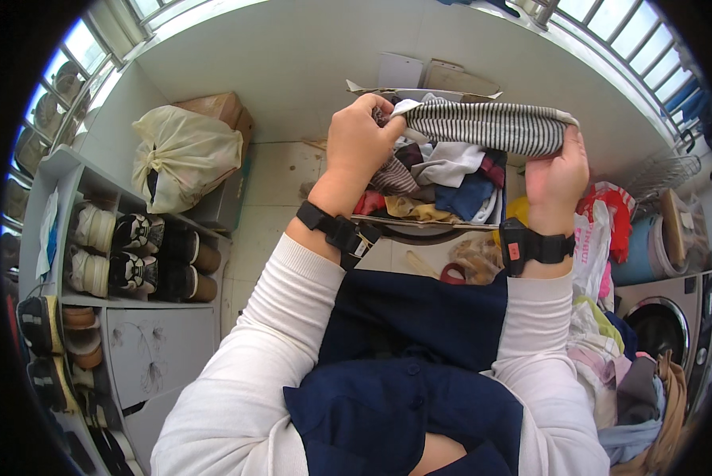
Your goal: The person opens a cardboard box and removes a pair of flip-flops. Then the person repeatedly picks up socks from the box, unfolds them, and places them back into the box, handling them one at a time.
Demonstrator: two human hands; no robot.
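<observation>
A black-and-white striped cloth item (481, 128), long and narrow, is stretched sideways between my hands. My left hand (365, 134) pinches its white left end between thumb and fingers. At the other end, my right hand (558, 163) grips the rounded edge, its thumb hidden by the fabric. Directly below the cloth sits an open cardboard box (502, 196) holding a jumble of small garments. Among them are a light grey piece (451, 166), a blue piece (466, 196), a yellowish piece (418, 208) and a brown striped piece (396, 177).
On the left stands a grey shoe rack (159, 306) with several shoes, and behind it a tied cream cloth bag (189, 154). To the right, a clothes pile (630, 392) lies beside a front-loading washing machine (656, 321). Plastic bags (591, 238) are near my right wrist.
</observation>
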